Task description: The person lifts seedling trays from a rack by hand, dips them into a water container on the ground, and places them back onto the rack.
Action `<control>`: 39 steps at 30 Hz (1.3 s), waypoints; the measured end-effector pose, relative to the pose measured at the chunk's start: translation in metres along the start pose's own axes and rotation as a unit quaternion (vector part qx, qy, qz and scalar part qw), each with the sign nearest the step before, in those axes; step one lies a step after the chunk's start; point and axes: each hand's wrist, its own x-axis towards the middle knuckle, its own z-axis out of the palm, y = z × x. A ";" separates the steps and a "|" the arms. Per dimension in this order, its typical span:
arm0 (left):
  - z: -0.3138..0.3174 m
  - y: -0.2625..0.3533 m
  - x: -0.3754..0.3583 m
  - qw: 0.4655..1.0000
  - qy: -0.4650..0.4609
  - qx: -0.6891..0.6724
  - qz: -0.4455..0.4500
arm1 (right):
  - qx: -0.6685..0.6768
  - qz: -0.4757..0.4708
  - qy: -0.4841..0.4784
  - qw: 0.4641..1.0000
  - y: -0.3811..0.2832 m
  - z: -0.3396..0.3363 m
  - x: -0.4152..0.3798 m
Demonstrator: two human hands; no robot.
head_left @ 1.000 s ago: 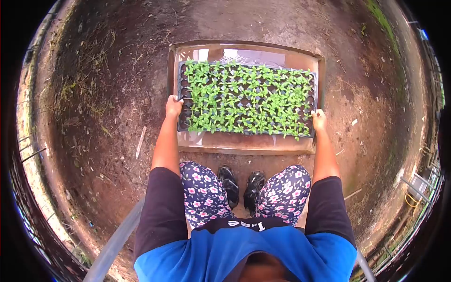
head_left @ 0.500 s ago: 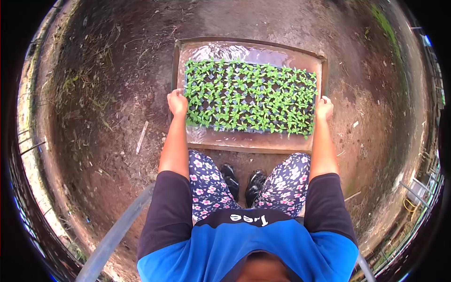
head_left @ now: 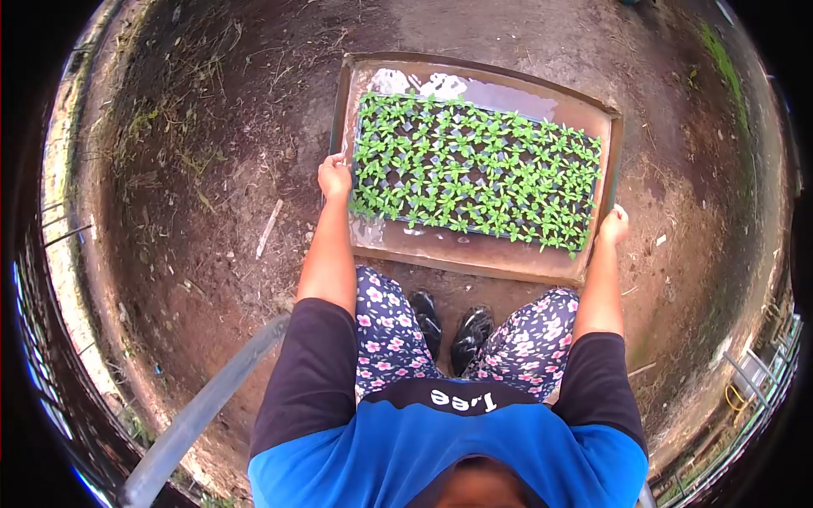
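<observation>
A dark seedling tray [head_left: 354, 148] full of small green seedlings [head_left: 474, 169] sits inside a shallow brown box [head_left: 398, 247] holding water. My left hand [head_left: 335, 178] is closed on the box's left side wall, a little below its middle. On the opposite side, my right hand [head_left: 616, 225] is closed around the right wall, nearer the front corner. Both hands are outside the seedling tray, and my fingertips are partly hidden by the rim. The box lies slightly turned, its right end closer to me.
Bare brown soil [head_left: 212, 279] surrounds the box, with dry plant bits at the left. A pale stick [head_left: 269, 229] lies left of my arm. My black shoes [head_left: 471, 339] stand just before the box. A grey pipe [head_left: 203, 411] runs at lower left.
The box, with the seedling tray in it, has shifted right and turned slightly clockwise. My hands have moved along with its sides, the right one coming closer to me.
</observation>
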 end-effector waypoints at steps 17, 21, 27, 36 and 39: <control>0.020 -0.018 0.011 0.994 -0.088 -0.048 -0.044 | -0.054 0.040 -0.079 0.995 0.001 0.005 -0.003; 0.021 -0.028 0.016 0.992 -0.101 -0.070 -0.012 | -0.079 0.049 -0.085 0.992 -0.007 0.000 -0.006; 0.014 -0.023 0.014 0.987 -0.128 -0.088 -0.041 | -0.051 0.112 -0.146 0.982 -0.036 -0.007 -0.016; 0.010 -0.008 0.000 0.977 -0.193 -0.058 -0.065 | -0.130 0.141 -0.222 0.956 -0.013 0.001 -0.014; 0.017 -0.024 0.009 0.973 -0.206 -0.081 -0.063 | -0.092 0.142 -0.248 0.954 -0.007 0.002 -0.015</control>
